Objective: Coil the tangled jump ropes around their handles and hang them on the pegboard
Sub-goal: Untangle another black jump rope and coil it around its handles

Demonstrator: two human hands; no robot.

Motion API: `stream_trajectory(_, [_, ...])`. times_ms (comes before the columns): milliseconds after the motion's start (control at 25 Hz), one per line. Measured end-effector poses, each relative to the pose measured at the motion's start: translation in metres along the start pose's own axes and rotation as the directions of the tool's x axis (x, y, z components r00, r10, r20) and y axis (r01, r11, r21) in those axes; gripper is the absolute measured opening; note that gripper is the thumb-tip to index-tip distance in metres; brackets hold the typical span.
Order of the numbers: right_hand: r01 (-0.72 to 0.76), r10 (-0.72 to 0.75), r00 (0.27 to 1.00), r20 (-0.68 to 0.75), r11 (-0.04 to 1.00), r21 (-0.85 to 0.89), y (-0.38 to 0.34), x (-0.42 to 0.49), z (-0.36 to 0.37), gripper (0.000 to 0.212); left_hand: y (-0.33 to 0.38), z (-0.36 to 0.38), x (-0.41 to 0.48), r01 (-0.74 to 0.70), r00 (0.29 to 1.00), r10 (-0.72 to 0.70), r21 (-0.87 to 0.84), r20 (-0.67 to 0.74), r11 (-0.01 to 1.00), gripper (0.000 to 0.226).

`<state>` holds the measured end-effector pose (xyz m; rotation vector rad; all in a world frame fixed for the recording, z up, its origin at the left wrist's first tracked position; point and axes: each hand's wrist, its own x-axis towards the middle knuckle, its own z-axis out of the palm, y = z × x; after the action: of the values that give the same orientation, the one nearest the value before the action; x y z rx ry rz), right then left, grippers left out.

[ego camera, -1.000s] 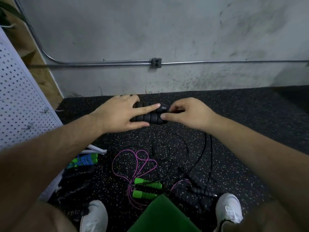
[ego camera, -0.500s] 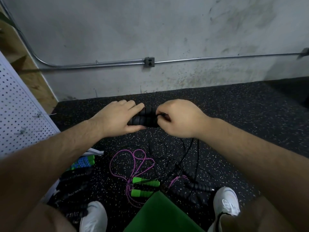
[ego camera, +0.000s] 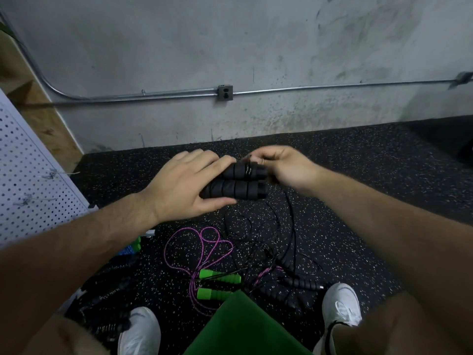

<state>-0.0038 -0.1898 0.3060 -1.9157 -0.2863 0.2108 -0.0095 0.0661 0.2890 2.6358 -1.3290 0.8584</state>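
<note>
Pegboard: a white pegboard (ego camera: 25, 175) leans along the left edge; two small wire hooks (ego camera: 52, 172) sit in its holes, and no rope hangs on them.
Held rope: a pair of ribbed black handles (ego camera: 238, 187) lies side by side, level, lifted above the floor between the two hands, with a few turns of thin black cord (ego camera: 247, 169) wound round the upper handle.
Left hand: the left hand (ego camera: 184, 183) grips the pair from its left end, fingers pressed together and laid over the top, thumb (ego camera: 217, 201) stretched underneath.
Right hand: the right hand (ego camera: 284, 167) is at the right end of the handles, fingertips bunched and pinching the cord just above the wound turns; motion blur hides the exact fingers.
Loose cord: the cord drops from the handles in loops to the floor.
Floor pile: a purple rope (ego camera: 204, 242) with two green handles (ego camera: 220, 276) lies tangled with black cords, beside another ribbed black pair (ego camera: 302, 283); more dark ropes (ego camera: 107, 303) are heaped lower left, near a blue and green handle (ego camera: 133, 248).
Floor: black speckled rubber matting (ego camera: 358, 162).
Wall: stained grey concrete wall (ego camera: 230, 47) carrying a metal conduit (ego camera: 332, 87) and an outlet box (ego camera: 225, 92).
Person: white shoes (ego camera: 139, 329) stand either side of the pile.
</note>
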Motion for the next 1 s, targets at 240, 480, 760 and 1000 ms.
stream_trajectory(240, [-0.231,0.247,0.960,0.131,0.965,-0.124,0.025,-0.018,0.065,0.028,-0.012,0.012,0.002,0.111,0.987,-0.135,0.245,0.084,0.963,0.076])
stream_trajectory(480, [-0.328,0.410,0.884,0.225,0.886,-0.328,-0.001,-0.032,0.087,0.035,-0.021,0.024,-0.005,0.258,0.943,-0.297,0.238,0.148,0.937,0.077])
stream_trajectory(760, [-0.171,0.277,0.958,0.077,0.764,-0.622,-0.060,-0.050,0.063,0.023,-0.021,0.027,-0.006,0.313,0.892,-0.367,0.225,0.264,0.923,0.077])
stream_trajectory(1000, [0.122,-0.223,0.975,0.009,0.503,-0.855,-0.045,-0.027,0.015,0.021,-0.006,0.021,-0.006,0.138,0.932,-0.149,0.056,0.330,0.989,0.074])
